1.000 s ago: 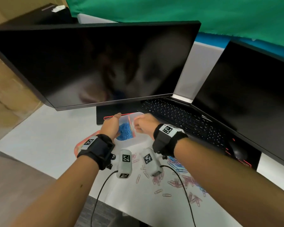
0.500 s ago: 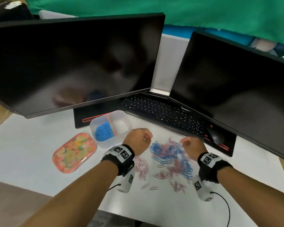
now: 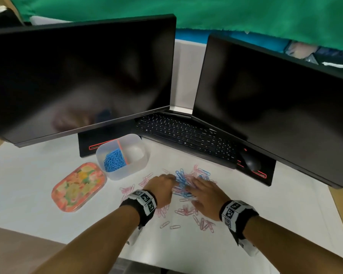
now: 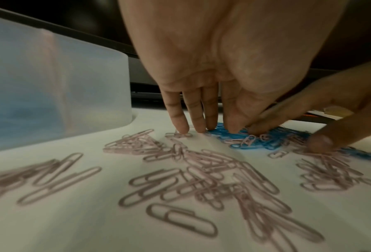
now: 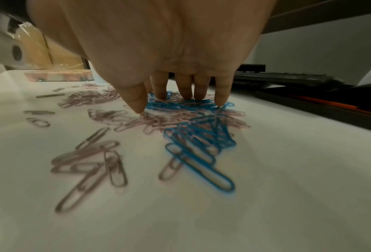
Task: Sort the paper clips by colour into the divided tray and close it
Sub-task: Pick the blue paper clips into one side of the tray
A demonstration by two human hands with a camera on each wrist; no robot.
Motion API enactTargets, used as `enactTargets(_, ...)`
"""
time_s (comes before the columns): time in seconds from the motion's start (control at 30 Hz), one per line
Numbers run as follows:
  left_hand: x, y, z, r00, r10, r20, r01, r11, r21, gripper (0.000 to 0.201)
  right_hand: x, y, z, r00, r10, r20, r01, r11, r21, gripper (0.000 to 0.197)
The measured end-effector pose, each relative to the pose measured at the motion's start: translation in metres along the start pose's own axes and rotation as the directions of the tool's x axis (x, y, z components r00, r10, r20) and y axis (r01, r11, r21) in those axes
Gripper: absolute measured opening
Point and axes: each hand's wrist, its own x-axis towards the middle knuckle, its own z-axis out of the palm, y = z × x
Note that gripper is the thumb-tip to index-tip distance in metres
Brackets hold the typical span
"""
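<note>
The translucent divided tray [image 3: 127, 172] stands open below the left monitor. Blue clips [image 3: 114, 161] fill its left compartment; the right compartment looks bare. Its floral lid [image 3: 78, 186] lies flat to the tray's left. A mixed pile of blue and pink paper clips [image 3: 188, 176] is spread on the white table. My left hand [image 3: 171, 179] reaches into the pile's left side, and its straight fingertips [image 4: 198, 130] touch blue clips [image 4: 240, 139]. My right hand [image 3: 198, 186] lies spread over the pile, its fingertips [image 5: 162, 97] pressing on blue clips [image 5: 199, 139]. Neither hand holds a clip.
Two dark monitors stand behind, with a black keyboard [image 3: 186, 135] and a mouse [image 3: 249, 161] under the right one. Loose pink clips [image 3: 204, 224] lie scattered toward the table's near edge. Bare white table [image 3: 28, 175] lies left of the lid.
Both hands left the tray and came down to the clip pile. Half a second ago they were loose fists above it; now the fingers are stretched onto the clips.
</note>
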Motion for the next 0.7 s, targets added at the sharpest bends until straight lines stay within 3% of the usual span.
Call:
enactTargets(0.27, 0.013, 0.0, -0.009, 0.991, -0.098, -0.091, 0.093, 0.994, -0.056, 0.045, -0.026, 0.026, 0.01, 0.999, 0.019, -0.039, -0.016, 0.998, 0.064, 0.055)
enactTargets(0.47, 0.038, 0.011, -0.011, 0.991, -0.135, -0.02, 0.136, 0.99, 0.042, 0.039, -0.035, 0.025, -0.002, 0.991, 0.071, -0.114, -0.055, 0.989, 0.14, 0.052)
enactTargets(0.7, 0.036, 0.007, -0.008, 0.991, -0.129, -0.044, 0.128, 0.991, -0.037, 0.045, -0.004, 0.007, -0.017, 0.991, 0.009, -0.133, 0.003, 0.996, 0.088, 0.051)
